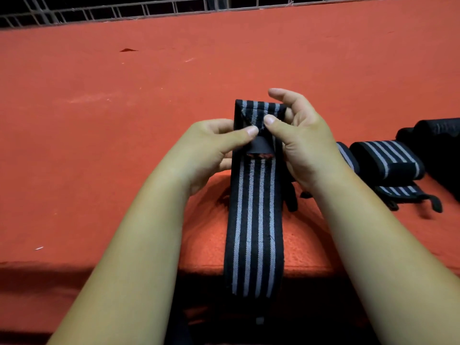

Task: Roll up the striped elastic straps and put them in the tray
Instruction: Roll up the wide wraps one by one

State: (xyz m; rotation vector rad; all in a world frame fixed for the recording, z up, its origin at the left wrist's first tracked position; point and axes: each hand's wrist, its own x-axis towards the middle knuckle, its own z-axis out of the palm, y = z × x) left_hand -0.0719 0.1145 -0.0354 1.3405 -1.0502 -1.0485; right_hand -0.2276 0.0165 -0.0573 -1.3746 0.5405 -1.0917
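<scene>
Our left grip (pixel 211 145) and right grip (pixel 303 145) pinch the strap (pixel 254 220) at its folded end, tail hanging over the counter (pixel 112 150) edge.

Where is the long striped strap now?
Head view, centre: the strap, pinched at its top by the left hand and right hand, runs down over the near edge of the red table.

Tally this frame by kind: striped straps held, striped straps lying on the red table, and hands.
Held strap, pinched by left hand and right hand: 1
Lying straps at right: 3, one partly hidden
Hands: 2
Total: 6
Dark bundles far right: not countable
</scene>
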